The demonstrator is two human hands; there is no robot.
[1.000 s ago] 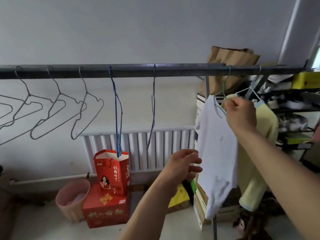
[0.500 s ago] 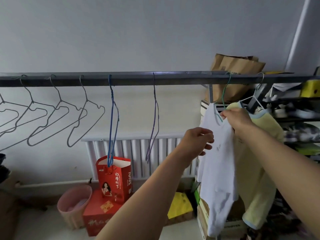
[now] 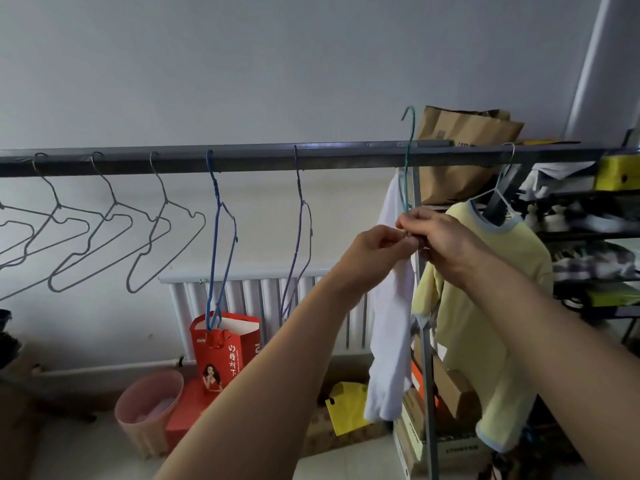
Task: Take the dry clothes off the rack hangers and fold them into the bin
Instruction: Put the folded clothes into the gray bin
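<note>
A grey rack rail (image 3: 242, 161) crosses the view. A white garment (image 3: 389, 327) hangs from a green wire hanger (image 3: 408, 161) whose hook stands above the rail, off it. My right hand (image 3: 440, 237) grips the hanger's neck and the garment's top. My left hand (image 3: 377, 244) pinches the garment beside it, the two hands touching. A yellow top (image 3: 485, 306) with blue trim hangs on a white hanger (image 3: 498, 188) further right. The pink bin (image 3: 145, 420) stands on the floor at lower left.
Several bare grey wire hangers (image 3: 104, 237), a blue one (image 3: 218, 237) and a purple one (image 3: 298, 244) hang on the rail. A red gift bag (image 3: 225, 351) and a radiator (image 3: 263, 299) are behind. Cluttered shelves (image 3: 588, 237) and a cardboard box (image 3: 464, 140) stand right.
The green hanger with the white garment has been lifted so its hook is above the rail. My left hand rose from low down to join the right hand at the garment's top.
</note>
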